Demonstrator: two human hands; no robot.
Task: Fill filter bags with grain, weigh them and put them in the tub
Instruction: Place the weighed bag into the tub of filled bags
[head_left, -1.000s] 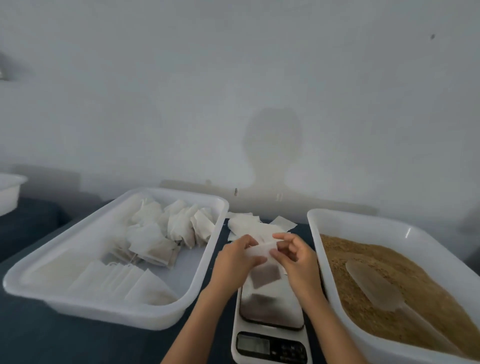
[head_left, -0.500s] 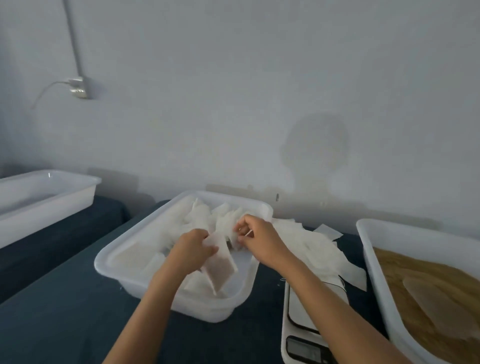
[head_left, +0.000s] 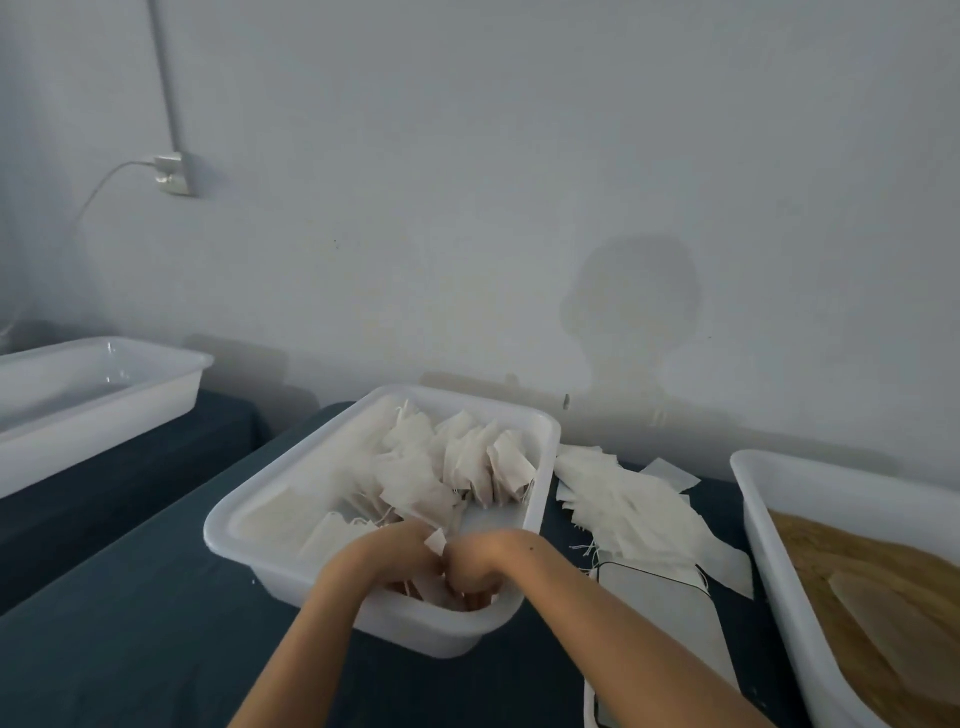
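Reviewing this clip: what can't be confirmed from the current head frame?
- Fingers of left hand and right hand: curled down into the tub, so the grip and any bag held are hidden.
- Scale: display covered by the right forearm.
- Grain tub: cut off by the right edge.
- Left tub: contents cannot be told; cut off by the left edge.

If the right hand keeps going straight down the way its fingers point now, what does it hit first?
Probably the filled bags under it in the tub, then the tub floor. The right hand is curled, fingers down, inside the near end beside the left hand; how deep the bags lie is unclear.
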